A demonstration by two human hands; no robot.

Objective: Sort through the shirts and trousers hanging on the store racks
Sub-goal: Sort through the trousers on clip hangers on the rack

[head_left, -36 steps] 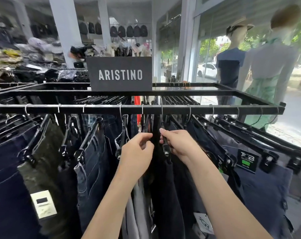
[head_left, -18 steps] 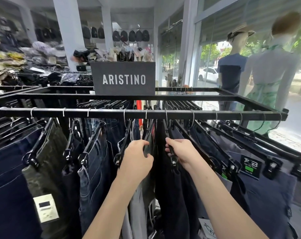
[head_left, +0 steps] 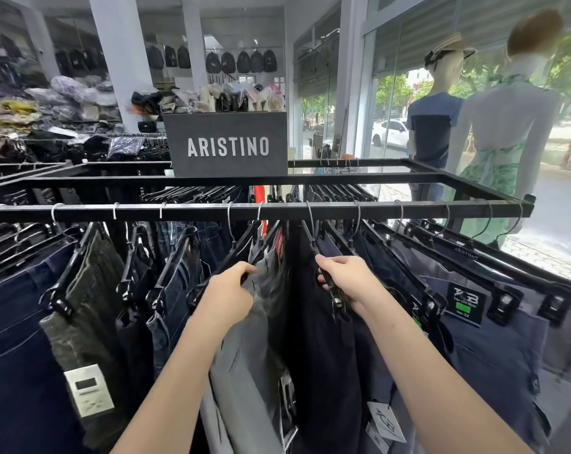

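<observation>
A black rack rail [head_left: 185,212] runs across the view with many trousers hanging from black clip hangers. My left hand [head_left: 226,298] grips the hanger of a pair of grey trousers [head_left: 244,362] near the middle. My right hand [head_left: 349,280] grips the black clip hanger [head_left: 334,291] of a pair of dark navy trousers [head_left: 320,362] just to the right. A gap lies open between the two pairs. Dark blue jeans [head_left: 176,290] and olive trousers [head_left: 90,309] hang to the left, blue-grey trousers [head_left: 493,352] to the right.
A dark ARISTINO sign [head_left: 226,145] stands on the rack's top frame. Two dressed mannequins [head_left: 503,132] stand by the shop window at the right. Bagged clothes [head_left: 64,96] are piled at the back left, with backpacks [head_left: 244,60] on the far wall.
My hands have moved apart, the left pulling the grey trousers leftward and the right holding the navy pair, widening the gap. The view has drawn closer to the rack.
</observation>
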